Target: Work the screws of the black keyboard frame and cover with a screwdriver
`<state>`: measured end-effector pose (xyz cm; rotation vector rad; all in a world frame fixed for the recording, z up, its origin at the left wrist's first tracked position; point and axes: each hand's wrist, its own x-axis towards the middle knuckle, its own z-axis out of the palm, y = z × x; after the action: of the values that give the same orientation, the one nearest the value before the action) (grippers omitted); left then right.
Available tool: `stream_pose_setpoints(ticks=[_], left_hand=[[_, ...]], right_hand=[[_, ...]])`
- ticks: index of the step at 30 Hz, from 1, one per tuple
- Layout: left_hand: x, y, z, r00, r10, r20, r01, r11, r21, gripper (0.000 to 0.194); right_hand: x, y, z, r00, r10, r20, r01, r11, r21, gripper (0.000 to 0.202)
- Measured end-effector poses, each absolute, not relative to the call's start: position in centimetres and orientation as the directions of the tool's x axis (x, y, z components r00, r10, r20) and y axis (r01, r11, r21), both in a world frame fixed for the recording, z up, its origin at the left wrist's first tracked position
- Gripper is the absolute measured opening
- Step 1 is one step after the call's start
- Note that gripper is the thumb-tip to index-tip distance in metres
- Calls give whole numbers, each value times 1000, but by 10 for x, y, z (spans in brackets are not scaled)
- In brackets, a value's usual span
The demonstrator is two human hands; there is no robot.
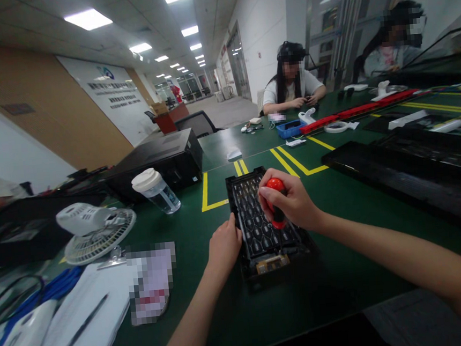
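Observation:
My right hand [291, 197] is closed round a screwdriver [278, 220] with a red and black handle. The screwdriver points down at the near end of a black plastic frame [254, 214], which has rows of hexagon-like cells. By the screwdriver tip, a small brown circuit board [271, 264] is set in that end of the frame. Whether the tip sits in a screw is too small to tell. My left hand [224, 244] grips the frame's left edge, its fingers partly hidden behind the rim.
To the left are a lidded cup [157, 190], a white fan [98, 230], papers with a pen [78, 331] and a black computer case [160, 160]. Large black panels [408, 173] lie at right. A co-worker [293, 81] sits across the green table, near a blue tray [291, 129].

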<state>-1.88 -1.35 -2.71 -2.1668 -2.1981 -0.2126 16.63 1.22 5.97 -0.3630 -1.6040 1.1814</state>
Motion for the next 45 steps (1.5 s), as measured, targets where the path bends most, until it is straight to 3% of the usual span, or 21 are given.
stream_pose_setpoints(ticks=[8,19,32,39,45], left_hand=[[-17,-13,-25,-35,994,103,998,30,56,47],[-18,-13,-25,-36,993,115,998,30,58,47],[-18,-12,-27,-34,993,116,998,28,54,46],[-17,-13,-25,-38,993,108,997,31,68,47],[-16,-12,-24,-47,993,107,997,40,65,46]], right_hand=[[164,6,59,-272,778,566,-143,548,-824,16],[161,4,58,-165,800,577,-69,574,-816,18],[159,4,54,-139,816,561,-104,552,-828,20],[160,-3,50,-220,792,570,-260,515,-817,25],[161,-9,51,-258,754,604,-188,574,-797,25]])
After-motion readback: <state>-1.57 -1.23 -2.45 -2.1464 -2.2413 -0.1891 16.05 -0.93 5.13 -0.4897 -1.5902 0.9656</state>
